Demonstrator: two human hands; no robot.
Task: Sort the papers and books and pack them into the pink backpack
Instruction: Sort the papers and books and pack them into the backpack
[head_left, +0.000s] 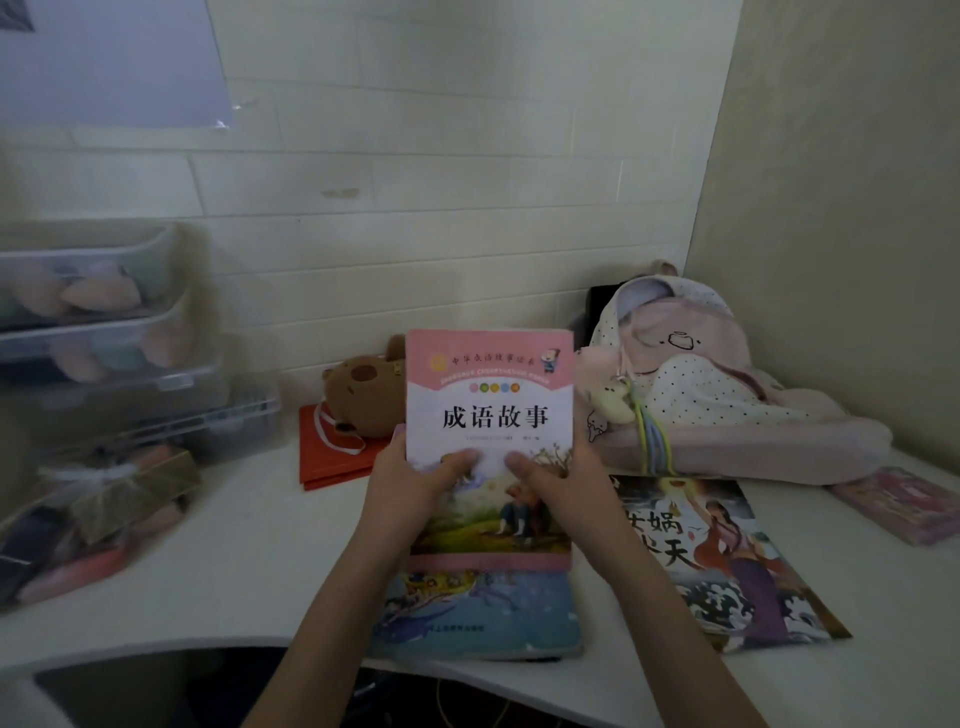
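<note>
I hold a pink-and-white storybook (489, 415) upright above the white desk, cover facing me. My left hand (410, 488) grips its lower left edge and my right hand (561, 493) grips its lower right edge, thumbs on the cover. Under it lies a blue-covered book (483, 613) near the desk's front edge. A large picture book with a painted figure (727, 561) lies flat to the right. A small pink book (904, 506) rests at the far right. The pink backpack (717, 395) lies slumped in the back right corner against the wall.
A brown plush toy (363, 395) sits on a red folder (332, 457) behind the books. Stacked clear plastic bins (104, 332) and a wrapped bundle (104, 499) fill the left side. The desk's front edge (156, 644) curves inward near me.
</note>
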